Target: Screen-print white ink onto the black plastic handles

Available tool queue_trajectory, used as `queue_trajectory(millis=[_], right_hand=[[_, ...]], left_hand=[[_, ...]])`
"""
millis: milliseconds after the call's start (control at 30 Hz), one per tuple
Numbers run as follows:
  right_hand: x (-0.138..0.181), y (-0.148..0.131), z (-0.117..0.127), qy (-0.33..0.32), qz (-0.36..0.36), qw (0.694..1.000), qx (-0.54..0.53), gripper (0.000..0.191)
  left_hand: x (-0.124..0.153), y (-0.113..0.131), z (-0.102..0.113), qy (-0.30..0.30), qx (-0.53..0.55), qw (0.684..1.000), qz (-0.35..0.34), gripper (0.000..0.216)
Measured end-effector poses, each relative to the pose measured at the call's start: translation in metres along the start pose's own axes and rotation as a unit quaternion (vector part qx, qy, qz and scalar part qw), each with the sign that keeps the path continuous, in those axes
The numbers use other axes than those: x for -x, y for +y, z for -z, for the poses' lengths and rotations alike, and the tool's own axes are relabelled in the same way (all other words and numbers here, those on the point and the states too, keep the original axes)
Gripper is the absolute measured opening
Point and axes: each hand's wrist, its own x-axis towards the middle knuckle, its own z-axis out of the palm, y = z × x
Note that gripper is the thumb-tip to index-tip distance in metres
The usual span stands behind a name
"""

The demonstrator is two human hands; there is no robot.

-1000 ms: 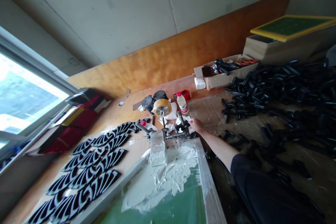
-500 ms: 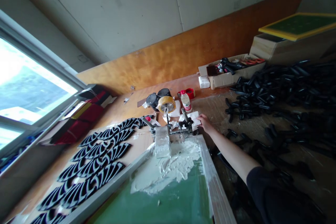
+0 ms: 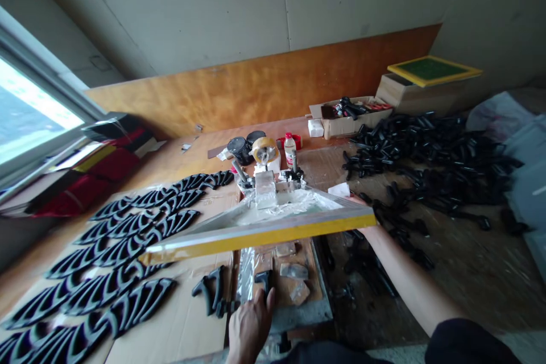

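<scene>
The screen-printing frame [image 3: 260,237], with its yellow-taped front edge, is tilted up from the hinge clamps [image 3: 294,173] at the back; pale paste lies on its mesh. Below it, my left hand [image 3: 251,321] is closed around the lower end of a black plastic handle [image 3: 264,278], which lies on the work base [image 3: 318,296]. My right hand [image 3: 359,200] is at the frame's right corner, partly hidden by it, with a folded white paper [image 3: 339,189] at its fingers. More black handles [image 3: 211,291] lie left of the base.
Rows of black handles [image 3: 140,250] cover cardboard on the left. A large heap of them [image 3: 418,148] spreads on the right. Behind the frame stand a tape roll [image 3: 265,151], a red-capped bottle [image 3: 290,148] and black tubs [image 3: 239,151]. Boxes [image 3: 358,123] line the wall.
The frame has swung up from lying low, exposing the base. My right hand has moved from behind the clamps to the frame's right corner. My left hand has come into view on a black handle.
</scene>
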Motion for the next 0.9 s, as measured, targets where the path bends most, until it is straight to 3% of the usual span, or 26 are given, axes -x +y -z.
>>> queue_trajectory(millis=[133,200,267,300,367,467,567,667,767,833,900], right_hand=[[0.057,-0.007,-0.010,-0.036,-0.008,0.999,-0.035,0.020],[0.084,-0.006,-0.026,-0.059,-0.027,0.997,-0.036,0.022],[0.111,-0.003,-0.049,-0.092,-0.049,0.994,-0.020,0.023],[0.123,0.000,-0.062,-0.114,-0.059,0.992,-0.008,0.023],[0.144,0.006,-0.087,-0.163,-0.078,0.983,0.024,0.023],[0.163,0.018,-0.113,-0.221,-0.076,0.968,0.096,0.024],[0.165,0.030,-0.122,-0.166,-0.023,0.970,0.173,0.034],[0.165,0.040,-0.124,-0.102,-0.038,0.980,0.169,0.059],[0.168,0.050,-0.130,-0.171,-0.177,0.964,0.102,0.058],[0.168,0.058,-0.132,-0.192,-0.227,0.951,0.090,0.054],[0.164,0.065,-0.132,-0.162,-0.193,0.961,0.112,0.052]], left_hand=[[0.004,-0.001,0.018,0.058,-0.050,0.996,-0.045,0.053],[0.005,0.002,0.031,0.087,0.033,0.993,-0.066,0.049],[0.004,0.010,0.041,0.061,0.201,0.972,-0.103,0.044],[0.004,0.016,0.044,0.026,0.307,0.944,-0.116,0.044],[0.002,0.028,0.047,-0.071,0.503,0.852,-0.129,0.050],[0.002,0.040,0.042,-0.157,0.668,0.717,-0.118,0.061],[0.004,0.039,0.034,-0.148,0.722,0.671,-0.081,0.062],[0.005,0.032,0.027,-0.144,0.741,0.653,-0.057,0.059],[0.005,0.023,0.022,-0.165,0.735,0.653,-0.073,0.053],[0.005,0.015,0.019,-0.143,0.687,0.707,-0.088,0.050],[0.007,0.004,0.013,-0.054,0.573,0.813,-0.085,0.047]])
